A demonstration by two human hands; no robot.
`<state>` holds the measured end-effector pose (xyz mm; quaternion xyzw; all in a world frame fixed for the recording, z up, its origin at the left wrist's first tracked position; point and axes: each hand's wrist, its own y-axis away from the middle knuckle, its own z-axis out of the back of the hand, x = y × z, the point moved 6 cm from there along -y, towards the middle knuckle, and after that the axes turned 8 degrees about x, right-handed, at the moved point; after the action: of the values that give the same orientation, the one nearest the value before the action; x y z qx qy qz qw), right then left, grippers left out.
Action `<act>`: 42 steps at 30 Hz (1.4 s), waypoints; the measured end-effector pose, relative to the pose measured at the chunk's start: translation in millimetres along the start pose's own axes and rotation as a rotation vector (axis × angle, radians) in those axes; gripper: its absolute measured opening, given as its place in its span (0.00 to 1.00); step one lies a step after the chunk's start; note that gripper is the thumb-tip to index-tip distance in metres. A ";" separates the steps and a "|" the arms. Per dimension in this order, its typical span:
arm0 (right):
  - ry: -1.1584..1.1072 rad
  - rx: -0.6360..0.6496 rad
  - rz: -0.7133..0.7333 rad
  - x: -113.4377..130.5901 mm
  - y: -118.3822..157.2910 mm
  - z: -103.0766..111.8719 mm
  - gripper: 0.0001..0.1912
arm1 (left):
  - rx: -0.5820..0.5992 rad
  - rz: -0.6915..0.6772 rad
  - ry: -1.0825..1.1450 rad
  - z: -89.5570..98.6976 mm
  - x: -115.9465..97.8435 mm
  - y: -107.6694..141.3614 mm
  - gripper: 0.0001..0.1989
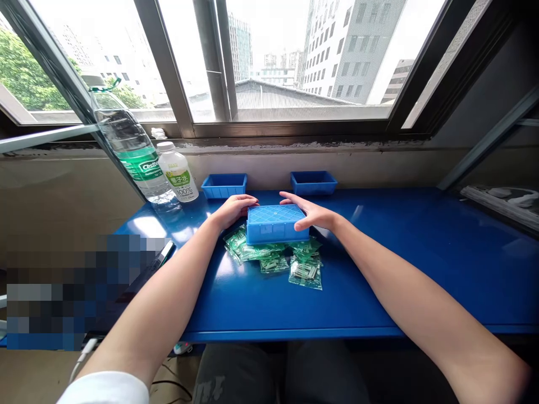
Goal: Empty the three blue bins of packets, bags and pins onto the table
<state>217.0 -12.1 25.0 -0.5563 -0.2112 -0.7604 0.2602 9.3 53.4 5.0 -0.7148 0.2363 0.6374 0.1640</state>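
Observation:
An upside-down blue plastic bin point(275, 224) sits over a spread of small clear-and-green packets point(305, 271), with its ribbed base facing up. The packets poke out from under its front and sides, and small pale slim pieces show inside some of them. My left hand point(236, 210) holds the bin's left side, its fingertips at the back left corner and its thumb hidden. On the other side my right hand point(314, 213) grips the bin, the thumb on the front right corner and the fingers reaching along the back edge.
Two blue bins, one at the left point(224, 186) and one at the right point(314, 183), stand upright along the wall. A large water bottle point(141, 163) and a white drink bottle point(179, 174) stand at the back left. A dark device point(138, 275) lies by the blue table's point(269, 314) left edge.

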 end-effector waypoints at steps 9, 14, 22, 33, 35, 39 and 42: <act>-0.144 -0.132 0.137 7.5 2.0 -3.8 0.39 | -0.013 0.015 0.042 -3.2 -2.0 1.4 0.15; -0.347 -0.195 0.174 5.7 1.6 0.1 0.34 | 0.010 0.004 0.184 -5.7 -4.9 3.1 0.17; -0.041 -0.091 0.068 11.4 6.5 5.7 0.32 | 0.014 -0.035 0.066 -2.3 -5.1 1.7 0.19; -0.416 -0.193 0.122 -0.4 2.5 2.9 0.31 | 0.026 -0.110 0.042 -3.7 -4.1 -0.1 0.17; -0.480 -0.200 0.145 0.3 3.0 2.6 0.30 | 0.033 -0.123 0.024 -2.8 -4.2 -0.9 0.16; -0.531 -0.225 0.192 1.0 4.6 5.3 0.27 | -0.010 -0.136 -0.033 1.4 -4.7 -1.4 0.16; -0.558 -0.260 0.216 -1.8 4.0 9.4 0.26 | -0.047 -0.171 -0.094 3.8 -8.2 0.4 0.17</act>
<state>226.9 -9.1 26.2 -0.7910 -0.1153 -0.5672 0.1983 5.3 56.1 12.7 -0.7054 0.1515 0.6593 0.2116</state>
